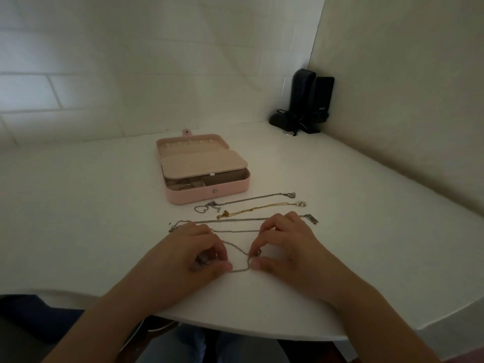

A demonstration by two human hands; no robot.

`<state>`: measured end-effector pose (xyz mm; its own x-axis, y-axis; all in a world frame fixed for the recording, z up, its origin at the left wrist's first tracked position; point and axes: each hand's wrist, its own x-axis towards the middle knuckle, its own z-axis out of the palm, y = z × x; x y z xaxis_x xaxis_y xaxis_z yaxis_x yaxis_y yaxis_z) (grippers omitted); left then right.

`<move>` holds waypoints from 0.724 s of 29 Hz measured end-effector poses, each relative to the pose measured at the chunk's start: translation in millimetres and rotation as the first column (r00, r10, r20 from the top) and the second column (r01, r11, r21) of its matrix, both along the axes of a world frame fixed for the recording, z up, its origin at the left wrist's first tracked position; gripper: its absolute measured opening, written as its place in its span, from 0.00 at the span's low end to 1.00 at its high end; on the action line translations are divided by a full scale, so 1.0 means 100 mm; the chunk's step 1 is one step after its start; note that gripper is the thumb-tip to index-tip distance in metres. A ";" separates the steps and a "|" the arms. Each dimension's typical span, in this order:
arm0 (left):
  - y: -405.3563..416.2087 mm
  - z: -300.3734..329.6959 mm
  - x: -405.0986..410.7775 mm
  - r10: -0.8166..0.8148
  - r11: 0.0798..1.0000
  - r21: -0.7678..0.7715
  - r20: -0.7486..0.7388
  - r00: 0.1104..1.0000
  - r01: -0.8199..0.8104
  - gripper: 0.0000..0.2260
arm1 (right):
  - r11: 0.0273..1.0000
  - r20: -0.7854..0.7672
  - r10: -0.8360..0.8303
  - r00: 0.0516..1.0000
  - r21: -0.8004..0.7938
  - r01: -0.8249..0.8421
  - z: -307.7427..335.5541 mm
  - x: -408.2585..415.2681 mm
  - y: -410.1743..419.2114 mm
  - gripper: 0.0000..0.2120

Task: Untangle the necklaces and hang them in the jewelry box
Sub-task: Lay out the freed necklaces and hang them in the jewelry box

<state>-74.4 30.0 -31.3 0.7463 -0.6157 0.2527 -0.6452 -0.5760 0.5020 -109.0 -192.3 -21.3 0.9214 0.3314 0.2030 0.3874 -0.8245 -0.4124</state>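
Note:
A thin silver chain (237,248) lies looped on the white table between my hands. My left hand (195,254) pinches one part of it with curled fingers. My right hand (281,244) pinches the other part, close to a small clasp or pendant. Just beyond my fingers stretches another silver chain (230,220) with a bar pendant at its right end. Farther back lie a gold necklace (262,208) and a silver necklace (251,200) with heart pendants. The pink jewelry box (235,191) stands open behind them, hooks showing in its lid.
The white table (366,231) has a curved front edge near my lap and meets walls at the back and right. Black speakers and a tangle of cable (309,100) stand in the far right corner.

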 end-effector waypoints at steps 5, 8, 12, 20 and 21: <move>0.10 -0.02 0.00 0.010 1.000 0.003 -0.042 0.999 -0.009 0.12 | 0.995 0.049 0.074 0.996 -0.069 -0.071 -0.04 0.02 0.04 0.20; 0.16 -0.02 0.02 0.049 0.999 0.015 -0.031 0.998 -0.048 0.13 | 0.998 0.063 0.046 0.997 -0.054 -0.043 -0.04 0.03 0.01 0.18; 0.17 -0.03 0.02 0.054 0.999 0.006 -0.008 0.998 -0.054 0.10 | 0.952 0.018 -0.152 0.988 0.271 0.142 0.07 -0.01 -0.08 0.07; 0.13 -0.01 -0.01 0.125 0.992 0.008 0.035 0.992 -0.125 0.08 | 0.723 -0.076 -0.297 0.952 0.633 0.276 0.14 0.01 -0.13 0.06; 0.13 0.00 -0.01 0.143 0.990 0.014 0.044 0.989 -0.144 0.09 | 0.718 -0.081 -0.298 0.951 0.638 0.279 0.14 0.01 -0.14 0.06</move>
<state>-75.5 43.2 -31.5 0.8160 -0.5076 0.2765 -0.5758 -0.6722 0.4654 -108.1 -205.8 -6.9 0.9422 -0.1642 0.2921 0.1926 -0.4478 -0.8731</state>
